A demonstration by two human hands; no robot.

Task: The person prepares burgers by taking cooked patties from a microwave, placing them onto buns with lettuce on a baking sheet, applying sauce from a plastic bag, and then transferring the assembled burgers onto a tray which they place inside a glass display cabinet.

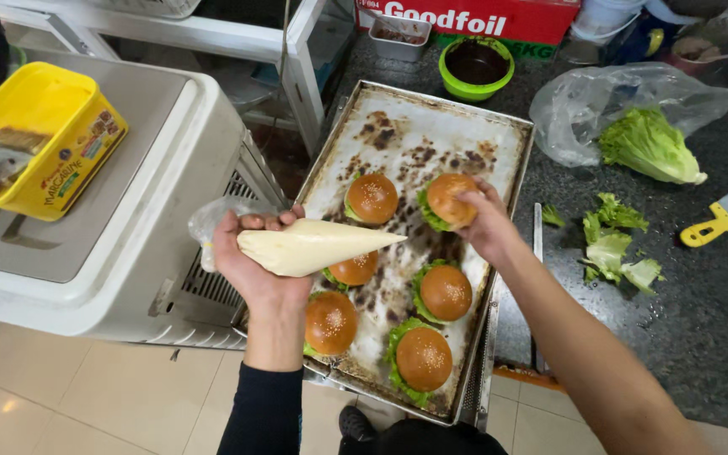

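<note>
Burger (448, 200) sits under right hand (489, 226); left hand (250, 261) grips piping bag (313, 246).

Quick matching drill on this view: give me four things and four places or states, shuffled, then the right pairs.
Things:
1. piping bag
2. top-right burger
3. green bowl
4. yellow tub

Places or states:
A. on the white machine, at left
B. under the right hand, on the baking tray
C. held in the left hand, tip pointing right
D. on the dark counter beyond the tray

Pairs: 1-C, 2-B, 3-D, 4-A
</note>
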